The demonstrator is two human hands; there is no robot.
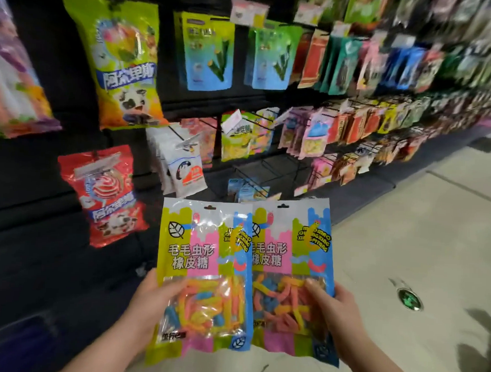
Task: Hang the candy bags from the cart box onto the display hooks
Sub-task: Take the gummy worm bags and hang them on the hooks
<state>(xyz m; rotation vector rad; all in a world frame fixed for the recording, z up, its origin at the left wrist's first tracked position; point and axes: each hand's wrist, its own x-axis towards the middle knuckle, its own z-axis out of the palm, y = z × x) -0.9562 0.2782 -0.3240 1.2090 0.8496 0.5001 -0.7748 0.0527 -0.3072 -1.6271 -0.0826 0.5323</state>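
Across the upper half of the view, from nine o'clock round to two, runs the dark display wall (44,178), crowded with bright packets (354,64). Pale floor (404,219) fills the four o'clock side. At six o'clock two gummy-worm candy bags are held upright, side by side, with the left bag (203,254) overlapping the edge of the right bag (292,259). The left hand (148,302) grips the left bag's lower side, thumb across the clear window. The right hand (337,308) holds the right bag the same way. The cart box is out of view. Bare wire hooks (264,169) jut out at twelve o'clock from the bags and look the likely target. To hang well, I judge each bag should go singly. That means freeing one hand, pinching the bag near its top, lining the small hang hole (210,207) up with a hook tip, and sliding it back level so the header does not tear.
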